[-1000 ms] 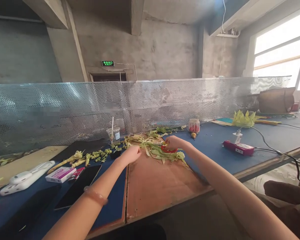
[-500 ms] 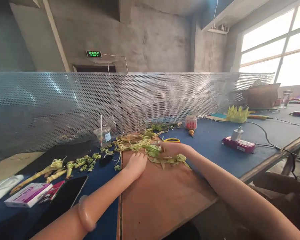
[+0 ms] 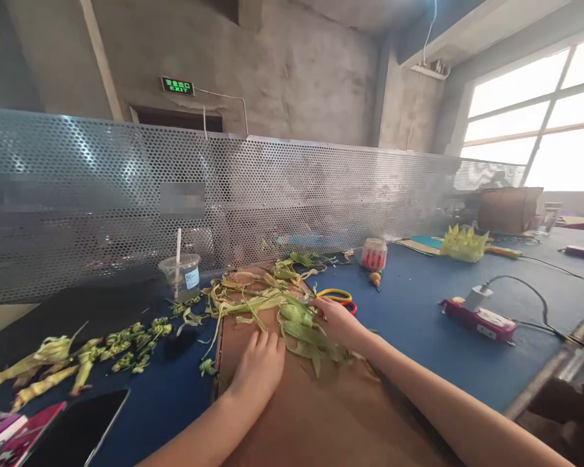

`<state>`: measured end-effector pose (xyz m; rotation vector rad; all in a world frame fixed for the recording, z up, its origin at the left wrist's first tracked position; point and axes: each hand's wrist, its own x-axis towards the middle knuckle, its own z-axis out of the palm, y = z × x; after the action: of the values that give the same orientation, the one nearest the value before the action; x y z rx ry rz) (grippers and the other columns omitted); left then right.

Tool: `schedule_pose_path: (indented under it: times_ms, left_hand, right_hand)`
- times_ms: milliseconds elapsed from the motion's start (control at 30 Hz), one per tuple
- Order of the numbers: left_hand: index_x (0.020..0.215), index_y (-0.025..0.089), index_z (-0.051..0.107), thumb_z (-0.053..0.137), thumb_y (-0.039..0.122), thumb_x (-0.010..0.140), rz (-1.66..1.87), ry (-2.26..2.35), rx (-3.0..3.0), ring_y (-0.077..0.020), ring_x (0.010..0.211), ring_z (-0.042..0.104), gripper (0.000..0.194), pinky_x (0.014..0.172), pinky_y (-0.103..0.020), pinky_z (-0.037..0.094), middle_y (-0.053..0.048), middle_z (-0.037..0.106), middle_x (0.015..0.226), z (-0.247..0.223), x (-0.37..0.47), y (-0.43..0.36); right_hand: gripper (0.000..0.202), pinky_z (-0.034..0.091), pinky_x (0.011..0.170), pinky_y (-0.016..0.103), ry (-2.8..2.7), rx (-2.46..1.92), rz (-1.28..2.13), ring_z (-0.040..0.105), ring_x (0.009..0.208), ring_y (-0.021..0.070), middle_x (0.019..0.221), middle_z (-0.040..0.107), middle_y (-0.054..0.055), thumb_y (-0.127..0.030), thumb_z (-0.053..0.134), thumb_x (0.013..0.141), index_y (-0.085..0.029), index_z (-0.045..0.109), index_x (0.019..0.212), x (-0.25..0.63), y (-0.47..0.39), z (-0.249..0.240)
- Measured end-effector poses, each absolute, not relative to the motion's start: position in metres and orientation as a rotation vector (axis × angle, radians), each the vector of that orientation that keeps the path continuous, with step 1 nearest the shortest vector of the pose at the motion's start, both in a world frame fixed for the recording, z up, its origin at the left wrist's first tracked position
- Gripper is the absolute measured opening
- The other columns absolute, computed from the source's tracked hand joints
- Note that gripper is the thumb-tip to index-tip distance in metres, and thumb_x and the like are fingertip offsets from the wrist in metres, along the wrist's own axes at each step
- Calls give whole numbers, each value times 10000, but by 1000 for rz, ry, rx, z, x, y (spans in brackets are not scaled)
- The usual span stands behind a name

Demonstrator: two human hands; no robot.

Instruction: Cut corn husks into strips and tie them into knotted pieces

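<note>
A loose heap of green and yellowish husk-like leaves [image 3: 299, 324] lies across the far part of a brown board [image 3: 292, 408]. My left hand [image 3: 259, 363] rests palm down on the board at the left of the heap, its fingers laid on the surface beside a thin stalk. My right hand [image 3: 333, 318] is at the heap's right side, fingers bent over the green leaves; its thumb is hidden. Just behind that hand lie scissors [image 3: 335, 295] with yellow and red handles, partly covered.
Twisted plant pieces [image 3: 131, 344] lie at left, near a plastic cup [image 3: 181, 275] with a straw. A dark flat tablet-like thing [image 3: 78, 428] is front left. A jar [image 3: 374, 254], a leafy crown [image 3: 464, 244] and a pink power strip [image 3: 479, 320] stand at right. A perforated metal screen [image 3: 282, 194] runs behind.
My right hand has shifted slightly, baring the red scissor handle and more of the green leaves. My left hand stays on the board. The view has tilted and moved closer.
</note>
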<state>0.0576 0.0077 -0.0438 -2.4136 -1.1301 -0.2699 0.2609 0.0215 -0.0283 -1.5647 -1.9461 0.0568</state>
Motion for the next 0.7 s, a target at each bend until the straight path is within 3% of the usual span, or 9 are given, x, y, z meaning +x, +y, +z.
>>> schedule_pose_path:
  times_ms: [133,233,300,367,433,567,700]
  left_hand:
    - [1000,111,648,389,-6,741,-338,-1097,-2350,-241,951,600,385,817,-381,462,-141,649,1023,-58,59,11]
    - [1058,131,631,394,29,743,-446,-1017,-2291,-246,1048,554,406,870,-393,434,-130,618,1122,-68,52,12]
    - [1082,154,619,403,85,768,-521,-963,-2288,-239,1098,518,388,900,-388,411,-109,595,1171,-73,46,12]
    - [1067,182,625,411,145,793,-600,-909,-2309,-213,1069,532,350,892,-348,414,-75,619,1136,-78,40,12]
    - [1039,201,633,415,181,809,-670,-872,-2335,-185,1016,558,317,876,-306,421,-45,651,1072,-82,37,11]
    - [1053,217,615,422,190,812,-750,-860,-2422,-185,1065,541,310,907,-287,416,-29,615,1152,-78,34,11]
    - [1230,216,482,442,195,798,-804,-936,-2710,-197,1093,535,435,864,-274,466,-66,555,1235,-58,35,8]
  right_hand:
    - [354,446,699,283,-1781,-1572,-46,548,785,172,893,585,63,-208,427,834,-163,469,1183,275,37,-17]
    - [335,423,784,389,-1903,-1633,-384,499,924,243,1051,539,132,-193,482,802,-162,519,1133,273,38,-5]
    - [281,407,806,429,-2058,-1599,-499,479,934,259,1052,534,132,-199,493,799,-181,561,1071,262,32,-5]
    - [260,424,800,407,-2300,-1484,-378,486,906,247,968,561,101,-274,548,767,-186,579,1010,248,26,-12]
    - [226,445,763,378,-2422,-1469,-260,505,861,236,905,577,88,-253,564,738,-180,593,951,238,22,-23]
    - [382,450,774,346,-2349,-1489,15,542,877,221,977,601,112,-76,459,741,-150,552,1105,237,20,-33]
    - [405,463,647,279,-1942,-1486,567,566,696,156,847,628,49,-167,420,814,-196,477,1213,248,14,-19]
